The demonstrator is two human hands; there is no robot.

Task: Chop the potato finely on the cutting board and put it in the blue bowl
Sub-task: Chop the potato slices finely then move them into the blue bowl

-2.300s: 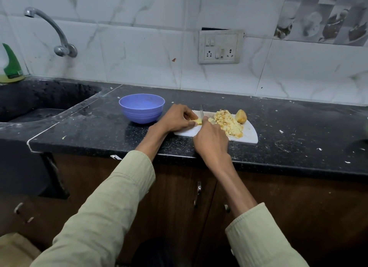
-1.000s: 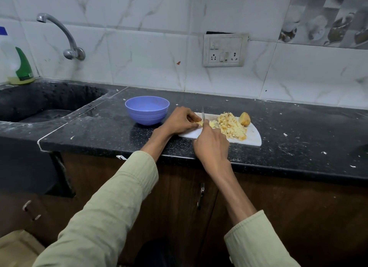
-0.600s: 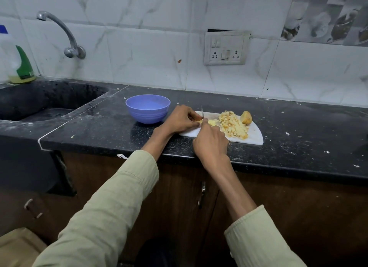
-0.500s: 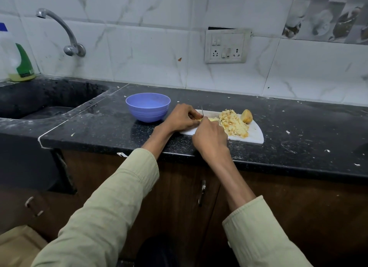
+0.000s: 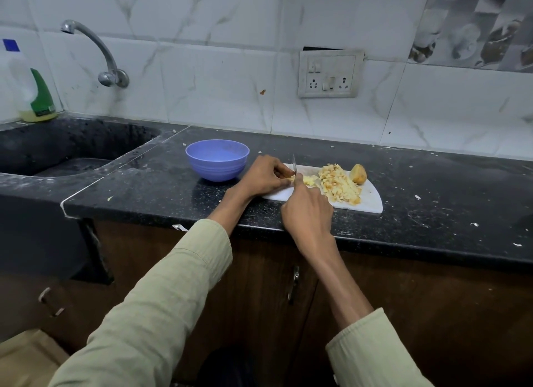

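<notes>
1. The left hand [image 5: 264, 176] pinches a small potato piece [image 5: 292, 179] at the left end of the cutting board [image 5: 372, 204], steadying it for the blade.
2. The right hand [image 5: 307, 210] has its grip wrapped round the knife [image 5: 294, 164], blade just beside the left fingertips.
3. The chopped pile [image 5: 339, 183] and an uncut chunk [image 5: 358, 173] sit to the right, clear of the cutting.
4. The blue bowl [image 5: 217, 159] waits on the worktop [image 5: 432, 190] just left of the board, apparently empty.

I can read no text, brand or number anywhere. The bottle [image 5: 31, 89] by the sink carries a green label with print too small and blurred to make out, and the wall socket plate [image 5: 329, 74] shows no legible markings.
</notes>
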